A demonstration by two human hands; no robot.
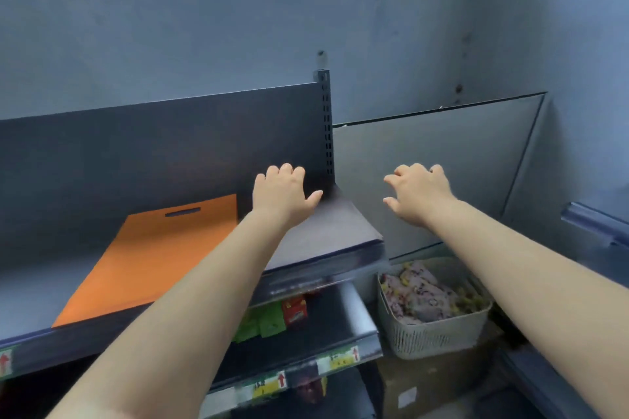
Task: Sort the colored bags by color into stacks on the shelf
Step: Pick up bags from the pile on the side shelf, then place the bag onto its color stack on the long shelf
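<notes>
1. While both arms reach forward over the shelf (316, 241), neither hand holds anything: the left hand (284, 196) hovers above the dark shelf board with its fingers loosely bent and thumb spread, and the right hand (417, 192) hangs past the shelf's end with its fingers loosely curled, gripping nothing.
2. An orange bag (146, 262) lies flat on the board, just to the left of the left fingers, handle slot toward the back panel (a likely start of the orange stack).
3. Bare board lies under and to the right of the left fingers; this probably leaves room for a second colour stack.
4. Below the right fingers stands a pale basket (432, 323) holding patterned material; whether these are bags cannot be told.
5. Green and red packets (272, 316) sit on the lower shelf, well below the left fingers.
</notes>
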